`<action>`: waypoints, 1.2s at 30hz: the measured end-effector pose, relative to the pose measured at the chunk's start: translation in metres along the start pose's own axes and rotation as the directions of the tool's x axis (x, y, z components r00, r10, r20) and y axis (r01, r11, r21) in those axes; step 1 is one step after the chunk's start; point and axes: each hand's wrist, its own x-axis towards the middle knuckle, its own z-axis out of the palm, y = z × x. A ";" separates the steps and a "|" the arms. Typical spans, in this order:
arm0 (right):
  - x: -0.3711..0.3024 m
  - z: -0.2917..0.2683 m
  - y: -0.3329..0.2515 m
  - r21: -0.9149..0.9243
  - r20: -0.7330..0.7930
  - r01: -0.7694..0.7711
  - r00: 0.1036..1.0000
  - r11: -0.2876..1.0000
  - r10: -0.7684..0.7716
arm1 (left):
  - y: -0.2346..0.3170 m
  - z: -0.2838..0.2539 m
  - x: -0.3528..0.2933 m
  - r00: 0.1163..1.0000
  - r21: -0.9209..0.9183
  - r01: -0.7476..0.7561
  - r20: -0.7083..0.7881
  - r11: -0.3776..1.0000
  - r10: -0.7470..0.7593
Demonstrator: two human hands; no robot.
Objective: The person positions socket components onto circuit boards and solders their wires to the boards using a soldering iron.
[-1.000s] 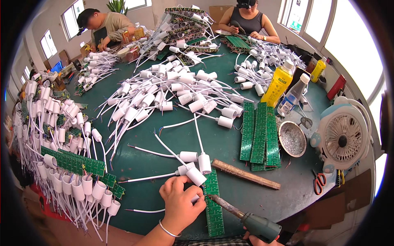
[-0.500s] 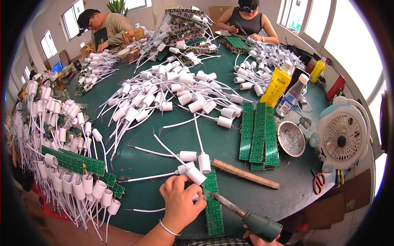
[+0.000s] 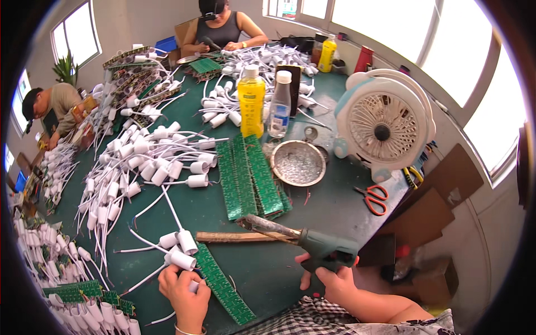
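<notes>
My left hand (image 3: 185,295) is closed on a white lamp socket (image 3: 193,286), mostly hidden by the fingers. It rests at the upper left edge of a long green circuit board strip (image 3: 224,285). Just beyond the fingertips, more white lamp sockets (image 3: 182,259) lie with their white cables trailing left. In my right hand (image 3: 335,282) is a soldering gun (image 3: 328,249) with a dark green body. Its metal tip points left, raised off the strip and passing over a wooden bar (image 3: 240,237).
Stacked green boards (image 3: 245,178) lie beyond the bar, beside a metal bowl (image 3: 298,162). Yellow (image 3: 251,103) and clear (image 3: 280,106) bottles stand behind. A fan (image 3: 385,125) and red-handled scissors (image 3: 374,200) are right. Heaped sockets (image 3: 139,162) cover the left. Two people work across the table.
My view has turned right. The soldering gun has lifted away from the board strip and moved forward, its tip now by the wooden bar. My left hand stays at the strip.
</notes>
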 end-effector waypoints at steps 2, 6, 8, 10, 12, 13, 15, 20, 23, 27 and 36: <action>0.001 -0.017 0.005 0.026 -0.051 0.103 0.993 0.994 -0.102 | 0.007 0.003 0.002 0.999 0.010 -0.026 0.026 1.000 0.026; 0.010 -0.039 0.023 0.135 -0.109 0.192 0.978 0.972 -0.178 | 0.007 0.009 0.001 0.997 0.022 -0.067 0.025 0.998 0.067; 0.011 -0.034 0.023 0.202 -0.114 0.201 0.977 0.959 -0.181 | 0.004 0.009 -0.001 0.997 0.039 -0.082 0.011 0.996 0.082; 0.010 -0.030 0.020 0.159 -0.114 0.216 0.973 0.963 -0.200 | 0.003 0.007 -0.002 0.996 0.051 -0.092 0.013 0.994 0.092; 0.009 -0.033 0.023 0.182 -0.086 0.211 0.976 0.960 -0.198 | 0.002 0.006 -0.003 0.995 0.060 -0.100 0.015 0.993 0.100; 0.008 -0.035 0.024 0.196 -0.056 0.204 0.979 0.959 -0.197 | 0.002 0.006 -0.004 0.993 0.053 -0.117 0.022 0.992 0.116; 0.007 -0.036 0.025 0.207 -0.058 0.224 0.974 0.952 -0.217 | 0.008 0.002 -0.001 0.990 0.051 -0.139 0.031 0.989 0.137; 0.010 -0.038 0.030 0.257 -0.039 0.227 0.974 0.939 -0.225 | 0.026 -0.005 0.002 0.978 0.219 -0.196 -0.025 0.956 0.207; 0.008 -0.036 0.031 0.275 -0.054 0.261 0.965 0.925 -0.256 | 0.031 -0.009 -0.006 0.987 0.247 -0.153 -0.009 0.957 0.161; 0.007 -0.035 0.034 0.272 -0.095 0.276 0.961 0.922 -0.260 | 0.032 -0.023 0.008 0.980 0.238 -0.187 -0.014 0.953 0.196; 0.009 -0.033 0.038 0.210 -0.160 0.325 0.942 0.922 -0.296 | 0.023 -0.006 0.167 0.924 0.075 -0.377 -0.040 0.923 0.381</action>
